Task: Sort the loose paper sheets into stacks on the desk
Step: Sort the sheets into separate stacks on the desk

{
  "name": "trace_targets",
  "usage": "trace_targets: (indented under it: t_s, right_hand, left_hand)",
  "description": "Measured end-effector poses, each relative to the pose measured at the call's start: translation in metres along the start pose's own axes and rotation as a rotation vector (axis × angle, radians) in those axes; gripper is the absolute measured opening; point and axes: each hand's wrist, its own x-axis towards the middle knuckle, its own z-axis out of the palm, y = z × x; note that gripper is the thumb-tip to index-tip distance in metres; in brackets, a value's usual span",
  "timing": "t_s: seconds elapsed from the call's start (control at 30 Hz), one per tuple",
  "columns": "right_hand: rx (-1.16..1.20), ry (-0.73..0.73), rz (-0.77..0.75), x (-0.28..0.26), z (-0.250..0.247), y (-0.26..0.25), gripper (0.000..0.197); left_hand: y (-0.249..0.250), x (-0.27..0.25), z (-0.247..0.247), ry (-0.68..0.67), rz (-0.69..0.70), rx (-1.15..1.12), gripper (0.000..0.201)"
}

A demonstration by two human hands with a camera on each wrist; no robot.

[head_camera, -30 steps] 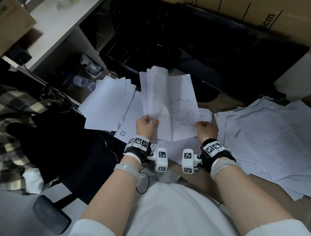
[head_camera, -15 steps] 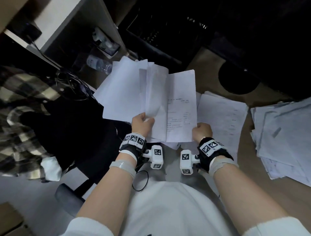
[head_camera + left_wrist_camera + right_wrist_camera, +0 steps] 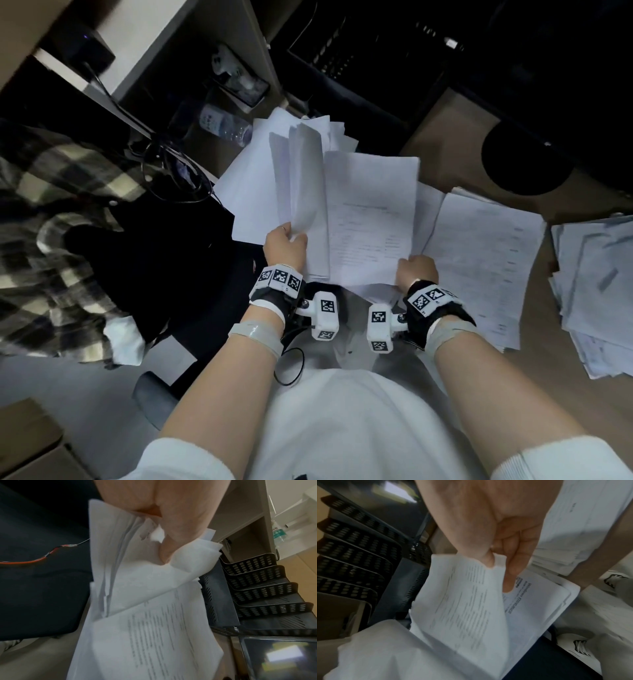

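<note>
Closest in, both hands hold paper above the person's lap. The left hand point(image 3: 286, 245) has its fingers curled round the lower edge of a bundle of sheets point(image 3: 301, 185) that fans upward and away from it, the thumb pressing into the paper in the left wrist view. The right hand point(image 3: 416, 274) pinches the bottom right corner of a single printed sheet point(image 3: 370, 219) between thumb and fingers; this sheet lies just right of the bundle, and their inner edges meet or overlap between the two hands.

Just beyond and right of the right hand, a stack of printed pages point(image 3: 479, 260) lies flat on the brown desk point(image 3: 534, 308). Farther right of it, apart by a strip of bare desk, sits a looser, uneven pile of sheets point(image 3: 596, 287). Beyond the left hand, partly hidden behind the held bundle, another pile of blank-looking sheets point(image 3: 246, 185) rests at the desk's left edge.

Farther off, ahead of both hands, stands a black perforated tiered file tray point(image 3: 257, 588); the tiers that show in the wrist views hold no paper. Left of it, beyond the left hand, a plastic water bottle point(image 3: 222, 125) lies in an open shelf compartment point(image 3: 191, 85); what else the compartment holds is too dim to tell.
</note>
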Motion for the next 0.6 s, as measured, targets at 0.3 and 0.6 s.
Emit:
trace_targets:
  t_s: [0.3, 0.6]
  right_hand:
    - [-0.007, -0.071, 0.105, 0.001, 0.011, 0.018, 0.011]
    - [0.01, 0.092, -0.07, -0.009, -0.004, 0.012, 0.057]
  left_hand:
    - [-0.007, -0.003, 0.009, -0.076, 0.024, -0.208, 0.029]
    - [0.001, -0.024, 0.014, -0.11, 0.077, -0.225, 0.05]
